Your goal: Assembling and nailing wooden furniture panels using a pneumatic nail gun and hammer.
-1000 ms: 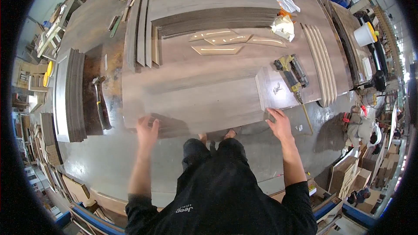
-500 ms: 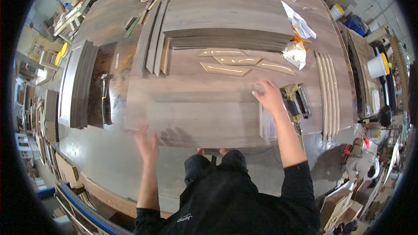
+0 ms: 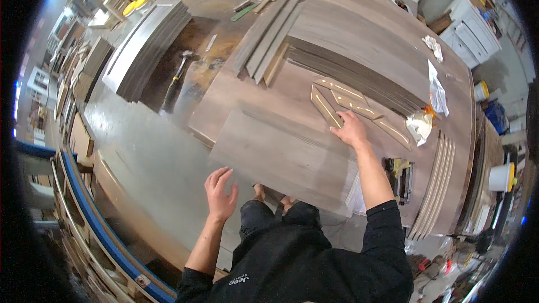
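My right hand [image 3: 352, 129] grips the near end of a short wooden strip [image 3: 324, 106] with angled ends and a pale line of glue along it. Beside that strip lie several similar glued strips [image 3: 356, 102]. In front of me a flat grey-brown cabinet panel [image 3: 281, 154] rests on the worktable, its near edge sticking out over the table's edge. My left hand [image 3: 220, 193] hovers by the panel's near left corner, fingers apart and holding nothing. To the right of my right forearm sits a nail gun [image 3: 400, 178].
Long dark strips [image 3: 359, 73] are stacked behind the glued pieces, and long strips with pale glue lines [image 3: 435, 188] lie at the right. A hammer [image 3: 177, 78] and a stack of panels [image 3: 149, 50] are at left. Crumpled paper [image 3: 418, 128] lies beyond the glued strips.
My right hand has come down onto one glued strip and turned it, so it now slants toward me. My left hand has shifted right in the picture. The whole view has rotated.
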Demonstrator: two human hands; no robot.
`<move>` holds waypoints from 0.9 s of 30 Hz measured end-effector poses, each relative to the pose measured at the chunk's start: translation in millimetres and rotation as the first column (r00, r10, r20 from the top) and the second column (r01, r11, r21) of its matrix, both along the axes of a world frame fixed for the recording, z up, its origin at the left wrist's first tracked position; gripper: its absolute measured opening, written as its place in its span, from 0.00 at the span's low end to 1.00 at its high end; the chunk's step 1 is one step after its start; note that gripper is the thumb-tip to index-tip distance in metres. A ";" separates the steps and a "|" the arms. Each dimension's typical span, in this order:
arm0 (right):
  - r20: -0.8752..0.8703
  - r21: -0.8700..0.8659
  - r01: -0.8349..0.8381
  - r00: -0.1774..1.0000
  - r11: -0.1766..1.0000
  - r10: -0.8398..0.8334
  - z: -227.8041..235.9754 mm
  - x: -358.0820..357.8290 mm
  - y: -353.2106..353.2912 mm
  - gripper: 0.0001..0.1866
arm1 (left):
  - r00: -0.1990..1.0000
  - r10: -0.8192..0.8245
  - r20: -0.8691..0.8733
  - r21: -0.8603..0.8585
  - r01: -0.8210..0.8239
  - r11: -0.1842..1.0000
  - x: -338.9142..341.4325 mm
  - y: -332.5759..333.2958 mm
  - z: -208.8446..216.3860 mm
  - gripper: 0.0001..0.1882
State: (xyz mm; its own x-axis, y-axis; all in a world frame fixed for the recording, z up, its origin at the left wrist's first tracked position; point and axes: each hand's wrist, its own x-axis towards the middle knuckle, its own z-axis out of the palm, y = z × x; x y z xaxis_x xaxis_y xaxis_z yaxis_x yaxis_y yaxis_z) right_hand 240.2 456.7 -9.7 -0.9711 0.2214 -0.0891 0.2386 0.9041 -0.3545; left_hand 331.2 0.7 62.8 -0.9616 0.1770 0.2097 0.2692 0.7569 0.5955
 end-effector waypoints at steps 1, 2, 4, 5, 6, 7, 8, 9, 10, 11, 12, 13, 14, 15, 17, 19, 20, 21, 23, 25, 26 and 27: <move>0.001 0.002 -0.031 1.000 1.000 0.031 8.0 -7.3 -7.2 0.38 | 1.000 0.031 0.001 0.002 -0.031 1.000 -2.4 1.3 3.9 0.23; 0.082 -0.125 -0.026 0.996 0.992 0.037 17.5 -12.7 -11.8 0.38 | 1.000 -0.008 -0.012 0.016 0.008 1.000 -6.5 5.4 9.0 0.23; 0.165 -0.247 -0.044 0.982 0.968 0.087 30.1 -20.7 -32.6 0.38 | 0.998 -0.061 -0.023 0.060 0.062 0.996 -18.7 13.6 14.1 0.23; 0.142 -0.545 -0.004 0.985 0.838 0.097 30.3 -11.7 -44.6 0.36 | 0.997 -0.072 -0.018 0.095 0.074 0.993 -24.2 20.7 15.9 0.23; 0.128 -0.782 0.042 0.987 0.622 0.095 34.5 -1.6 -53.6 0.34 | 0.997 -0.071 0.034 0.160 0.065 0.985 -30.6 31.0 16.9 0.25; 0.131 -0.848 0.042 0.983 0.529 0.132 45.2 7.7 -76.6 0.32 | 0.994 -0.071 0.085 0.223 0.051 0.974 -35.8 40.2 17.6 0.26; 0.136 -0.899 0.057 0.979 0.434 0.153 56.1 19.3 -106.2 0.31 | 0.994 -0.054 0.090 0.234 0.032 0.972 -43.1 51.3 19.4 0.26; 0.076 -0.927 0.002 0.980 0.375 0.182 58.4 26.6 -135.5 0.29 | 0.973 -0.105 0.205 0.436 0.005 0.900 -50.9 60.8 22.9 0.28; 0.014 -0.949 -0.051 0.979 0.313 0.202 58.2 31.2 -163.1 0.28 | 0.937 -0.183 0.296 0.616 -0.041 0.787 -58.8 63.0 25.3 0.29; 0.016 -0.956 -0.045 0.979 0.289 0.205 55.8 34.8 -186.9 0.28 | 0.938 -0.180 0.297 0.623 -0.048 0.780 -65.2 59.6 28.5 0.29; 0.018 -0.964 -0.038 0.978 0.264 0.205 52.8 34.5 -206.8 0.28 | 0.903 -0.186 0.387 0.653 -0.126 0.747 -71.4 55.5 31.3 0.31; 0.023 -0.962 -0.035 0.978 0.270 0.208 54.7 31.1 -223.0 0.28 | 0.858 -0.197 0.474 0.669 -0.207 0.714 -77.6 50.2 31.4 0.32; 0.082 -0.980 0.041 0.975 0.195 0.206 59.3 27.5 -237.0 0.28 | 0.801 -0.225 0.555 0.696 -0.299 0.653 -85.4 40.8 26.7 0.33; 0.142 -0.986 0.120 0.969 0.118 0.201 61.7 23.7 -246.8 0.28 | 0.766 -0.216 0.605 0.671 -0.345 0.656 -92.3 30.8 35.2 0.34; 0.161 -0.980 0.124 0.954 0.155 0.253 59.5 9.6 -256.6 0.28 | 0.828 -0.099 0.552 0.533 -0.259 0.806 -108.2 8.7 14.5 0.36; 0.069 -0.770 -0.085 0.974 0.633 0.214 56.0 -15.5 -263.3 0.29 | 0.848 -0.006 0.529 0.431 -0.263 0.863 -128.5 -10.5 15.9 0.35; -0.051 -0.641 -0.178 0.980 0.746 0.190 42.1 -34.0 -261.3 0.30 | 0.856 0.010 0.517 0.331 -0.211 0.920 -142.0 -21.3 12.5 0.35; -0.173 -0.483 -0.248 0.967 0.840 0.187 27.8 -54.0 -257.7 0.31 | 0.866 0.024 0.500 0.225 -0.157 0.962 -154.9 -28.8 11.7 0.34; -0.196 -0.382 -0.251 0.962 0.889 0.188 21.9 -84.2 -258.9 0.31 | 0.875 0.067 0.479 0.149 -0.156 0.977 -169.0 -33.1 -0.9 0.32; -0.219 -0.279 -0.258 0.955 0.925 0.200 10.4 -105.4 -259.4 0.31 | 0.908 0.063 0.413 -0.037 -0.052 0.998 -179.9 -33.6 -13.9 0.31; -0.183 -0.280 -0.262 0.959 0.923 0.217 4.0 -113.3 -255.6 0.31 | 0.906 0.028 0.423 -0.043 -0.010 0.999 -182.7 -30.1 -15.4 0.31; -0.144 -0.287 -0.276 0.959 0.917 0.244 3.1 -118.7 -258.0 0.30 | 0.904 0.030 0.427 -0.040 -0.014 0.999 -183.1 -29.8 -20.7 0.31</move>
State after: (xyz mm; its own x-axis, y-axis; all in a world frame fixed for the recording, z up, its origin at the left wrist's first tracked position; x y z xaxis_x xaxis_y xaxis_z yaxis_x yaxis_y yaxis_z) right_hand 121.4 198.6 -6.6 -0.9981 -0.0617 -0.0085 -0.0426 0.7759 -0.6294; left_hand 148.0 -29.1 42.1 -0.9612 0.1542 -0.2286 -0.0226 0.7822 0.6226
